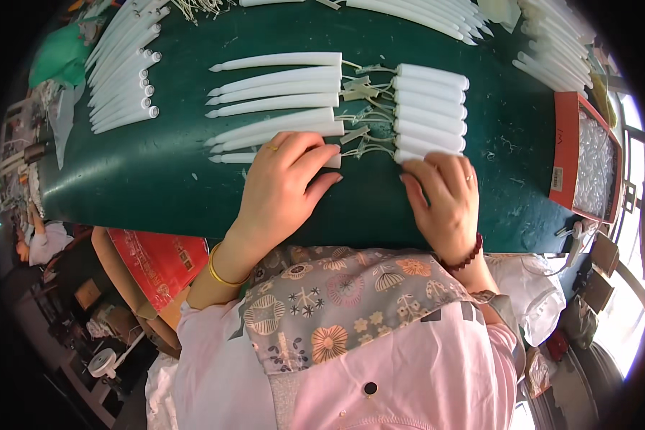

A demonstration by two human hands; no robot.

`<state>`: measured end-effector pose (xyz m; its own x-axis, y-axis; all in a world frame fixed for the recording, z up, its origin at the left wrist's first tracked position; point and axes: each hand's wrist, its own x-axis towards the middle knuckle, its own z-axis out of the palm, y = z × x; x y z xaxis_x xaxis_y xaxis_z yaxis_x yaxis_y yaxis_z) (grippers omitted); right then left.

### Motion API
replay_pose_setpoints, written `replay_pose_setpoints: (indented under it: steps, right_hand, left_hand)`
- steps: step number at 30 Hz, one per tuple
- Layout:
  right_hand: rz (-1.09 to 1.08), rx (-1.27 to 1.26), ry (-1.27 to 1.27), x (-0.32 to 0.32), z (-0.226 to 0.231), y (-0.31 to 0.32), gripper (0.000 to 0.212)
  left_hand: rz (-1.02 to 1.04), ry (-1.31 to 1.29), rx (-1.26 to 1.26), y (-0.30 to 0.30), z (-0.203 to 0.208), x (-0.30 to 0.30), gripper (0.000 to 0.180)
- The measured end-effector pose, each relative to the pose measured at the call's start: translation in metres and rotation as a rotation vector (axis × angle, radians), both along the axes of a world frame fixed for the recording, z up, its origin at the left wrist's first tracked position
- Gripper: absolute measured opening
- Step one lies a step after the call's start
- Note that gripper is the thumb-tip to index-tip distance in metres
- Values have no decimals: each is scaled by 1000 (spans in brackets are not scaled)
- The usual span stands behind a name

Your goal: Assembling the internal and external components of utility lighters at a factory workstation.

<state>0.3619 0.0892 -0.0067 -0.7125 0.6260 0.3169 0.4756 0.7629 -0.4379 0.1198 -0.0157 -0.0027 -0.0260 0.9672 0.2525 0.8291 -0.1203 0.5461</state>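
a: where is everything?
b: on the green tabletop point(179, 193), between two hands. the white pointed tubes point(279, 75) lie in a stack of rows on the left, tips outward; the white cylinders point(430, 113) lie side by side on the right, and thin pale wires point(380, 149) cross the gap between.
a: why that way round?
b: i'd guess so the wired ends face each other and the short wires can reach across without pulling.
a: and the hands?
b: the left hand point(283, 172) is at the wide end of the nearest tube, thumb and forefinger slightly apart around it; i can't tell whether they grip. the right hand point(448, 204) has its fingers curled over the nearest cylinder; whether they pinch it or just steady it, i can't tell either.
a: probably one hand per end, to keep that row straight?
b: it looks so.
a: counts?
b: seven pointed tubes, about seven cylinders, packed tight. the wires tangle too much to count. there's one red box point(566, 136) of clear pieces at the right, and more white tubes point(125, 79) at the far left, overlapping too much for a sure number.
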Motion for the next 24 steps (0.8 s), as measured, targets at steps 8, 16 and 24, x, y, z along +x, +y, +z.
replay_pose_setpoints:
  steps: [8,16,24]
  right_hand:
    - [29,23,-209,-8,13,1,39]
    - [121,-314,-60,-18,12,-6,39]
    - [119,-496,56,-22,12,-10,46]
  left_hand:
    - [50,-132,49,-3,-5,10,29]
    - [48,-239,-141,1,16,12,23]
    - [60,-341,-110,-4,13,15,11]
